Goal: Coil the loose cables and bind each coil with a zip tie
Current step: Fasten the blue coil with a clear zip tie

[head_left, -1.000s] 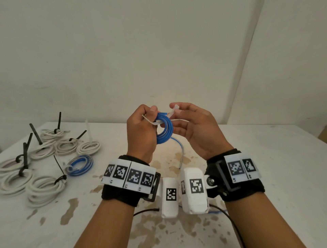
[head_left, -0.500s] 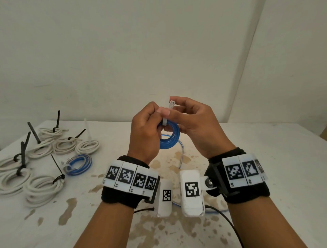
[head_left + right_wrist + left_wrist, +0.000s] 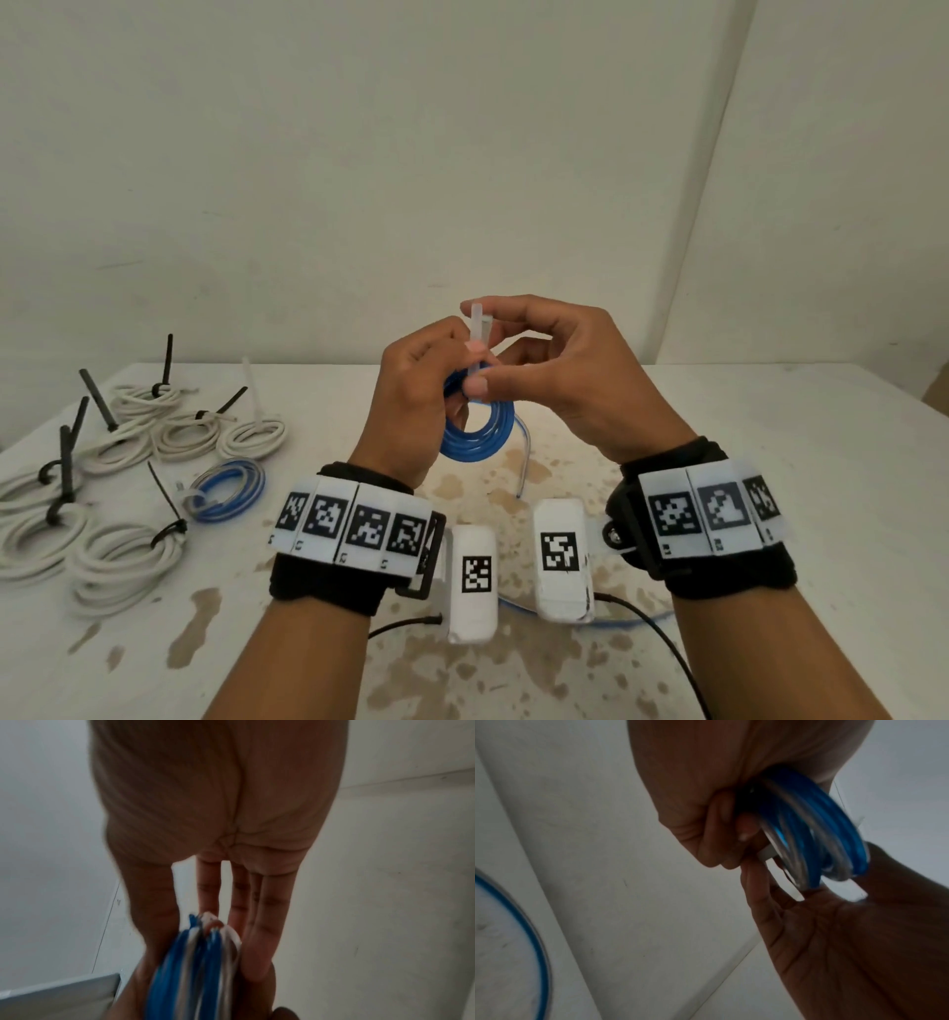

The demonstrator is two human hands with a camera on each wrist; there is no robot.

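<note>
Both hands are raised above the table's middle. A small blue cable coil (image 3: pixel 480 434) hangs from my left hand (image 3: pixel 417 395), whose curled fingers grip its top; the blue strands (image 3: pixel 816 833) show under that palm. A white zip tie (image 3: pixel 480 334) stands upright over the coil's top. My right hand (image 3: pixel 544 370) pinches the tie between thumb and forefinger just above the coil, other fingers loose. The blurred coil (image 3: pixel 195 967) fills the bottom of the right wrist view. A loose blue cable end (image 3: pixel 524 462) trails down to the table.
On the stained white table (image 3: pixel 770 462) at the left lie several white bound coils (image 3: pixel 123 560) with black tie tails sticking up, and one bound blue coil (image 3: pixel 228 488). A blue cable (image 3: pixel 631 619) and a black wire (image 3: pixel 662 637) run near my wrists. Walls stand behind.
The zip tie went from lying across the coil's top to standing upright, its tail now poking above my right fingers. My hands closed together; the coil hangs lower.
</note>
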